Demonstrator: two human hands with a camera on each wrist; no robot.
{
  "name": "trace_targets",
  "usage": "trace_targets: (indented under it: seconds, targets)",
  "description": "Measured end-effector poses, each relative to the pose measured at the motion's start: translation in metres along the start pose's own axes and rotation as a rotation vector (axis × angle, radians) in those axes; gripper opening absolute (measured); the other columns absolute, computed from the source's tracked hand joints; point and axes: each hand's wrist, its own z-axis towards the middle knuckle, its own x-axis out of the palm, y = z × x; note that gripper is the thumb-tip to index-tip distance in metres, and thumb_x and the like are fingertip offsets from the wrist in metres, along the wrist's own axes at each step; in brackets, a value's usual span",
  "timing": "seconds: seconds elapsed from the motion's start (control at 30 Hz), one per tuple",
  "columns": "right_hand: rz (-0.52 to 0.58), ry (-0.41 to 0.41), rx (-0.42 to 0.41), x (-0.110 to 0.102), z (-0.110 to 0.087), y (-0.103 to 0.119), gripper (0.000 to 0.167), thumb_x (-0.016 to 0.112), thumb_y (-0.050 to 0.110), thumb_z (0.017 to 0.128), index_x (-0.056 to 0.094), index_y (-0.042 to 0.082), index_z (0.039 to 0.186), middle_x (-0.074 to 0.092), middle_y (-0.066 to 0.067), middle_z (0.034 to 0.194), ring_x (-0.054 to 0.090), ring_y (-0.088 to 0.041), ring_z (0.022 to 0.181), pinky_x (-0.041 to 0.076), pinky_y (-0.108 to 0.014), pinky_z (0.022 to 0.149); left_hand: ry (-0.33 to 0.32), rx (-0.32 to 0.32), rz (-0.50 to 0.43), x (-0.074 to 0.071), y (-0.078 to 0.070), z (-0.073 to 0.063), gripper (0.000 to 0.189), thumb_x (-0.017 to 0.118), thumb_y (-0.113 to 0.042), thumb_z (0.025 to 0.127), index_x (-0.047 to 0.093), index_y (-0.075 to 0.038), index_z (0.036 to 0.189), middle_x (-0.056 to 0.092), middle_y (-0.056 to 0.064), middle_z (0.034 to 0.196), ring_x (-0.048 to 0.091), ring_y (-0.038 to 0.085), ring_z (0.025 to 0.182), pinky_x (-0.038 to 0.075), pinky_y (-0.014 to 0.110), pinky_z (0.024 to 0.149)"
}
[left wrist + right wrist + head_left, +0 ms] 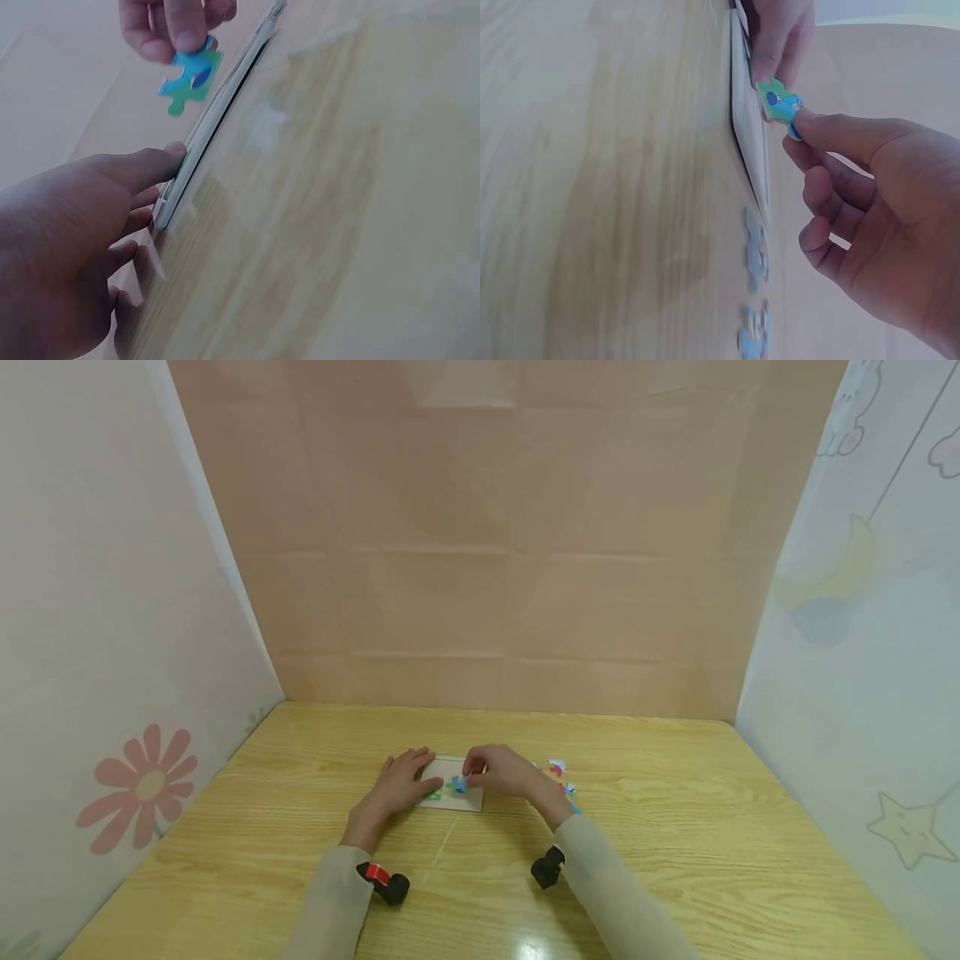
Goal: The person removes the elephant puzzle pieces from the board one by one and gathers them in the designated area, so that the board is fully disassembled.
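Note:
A small blue-and-green jigsaw puzzle piece (458, 784) is pinched between the thumb and fingertips of my right hand (501, 770), over a pale flat puzzle board (469, 802). Both wrist views show this puzzle piece (193, 75) with a dark blue oval mark (772, 98). My left hand (397, 785) rests on the board's left side with its fingers extended. Its thumb presses on the board near the edge, beside a green puzzle piece (433, 794) lying there. Part of the board is hidden beneath my hands.
Several loose puzzle pieces (557, 767) lie on the wooden table (645, 793) right of the board, partly hidden by my right forearm. In the right wrist view, puzzle pieces (756, 247) lie close to the board's edge. A brown backdrop (480, 610) rises behind the table.

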Motion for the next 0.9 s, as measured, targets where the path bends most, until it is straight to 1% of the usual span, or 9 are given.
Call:
trace_targets:
  seconds: [0.17,0.3,0.5,0.7,0.9]
  targets:
    - [0.012,-0.027,0.018,-0.009,-0.012,-0.006,0.006,0.068,0.017,0.095,0.067,0.014,0.099,0.066,0.006,0.088,0.06,-0.01,0.08,0.051,-0.027,0.074,0.004,-0.009,0.002,0.0,-0.001,0.0,0.061,0.061,-0.039,0.097,0.048,-0.008,0.147,0.038,0.012,0.158,0.024,0.037,0.15,0.005,0.058,0.122]
    - [0.023,-0.037,0.037,-0.014,-0.021,-0.01,0.005,0.068,0.019,0.095,0.066,0.016,0.099,0.066,0.007,0.089,0.06,-0.01,0.08,0.051,-0.028,0.074,0.001,-0.002,0.002,0.0,-0.001,-0.001,0.061,0.061,-0.038,0.097,0.048,-0.006,0.147,0.039,0.014,0.157,0.024,0.038,0.149,0.005,0.059,0.122]
    - [0.045,-0.033,0.031,-0.021,-0.034,-0.013,0.007,0.066,0.017,0.096,0.066,0.011,0.101,0.067,0.002,0.09,0.061,-0.012,0.079,0.05,-0.026,0.07,0.0,0.003,-0.001,0.001,0.0,-0.003,0.06,0.06,-0.038,0.097,0.048,-0.005,0.146,0.039,0.015,0.157,0.025,0.038,0.149,0.007,0.059,0.121]
    - [0.035,-0.044,0.039,-0.03,-0.047,-0.022,0.006,0.067,0.017,0.095,0.067,0.014,0.099,0.066,0.004,0.09,0.059,-0.011,0.078,0.049,-0.026,0.072,-0.004,0.004,-0.006,0.0,0.0,-0.005,0.06,0.06,-0.038,0.098,0.048,-0.004,0.146,0.038,0.015,0.157,0.025,0.039,0.149,0.007,0.059,0.121]
    - [0.062,-0.049,0.065,-0.038,-0.06,-0.031,0.004,0.068,0.015,0.094,0.066,0.013,0.098,0.066,0.002,0.089,0.061,-0.016,0.079,0.05,-0.028,0.07,-0.006,0.008,-0.001,-0.001,-0.001,-0.004,0.06,0.06,-0.037,0.098,0.048,-0.004,0.146,0.038,0.016,0.157,0.025,0.039,0.149,0.006,0.06,0.121]
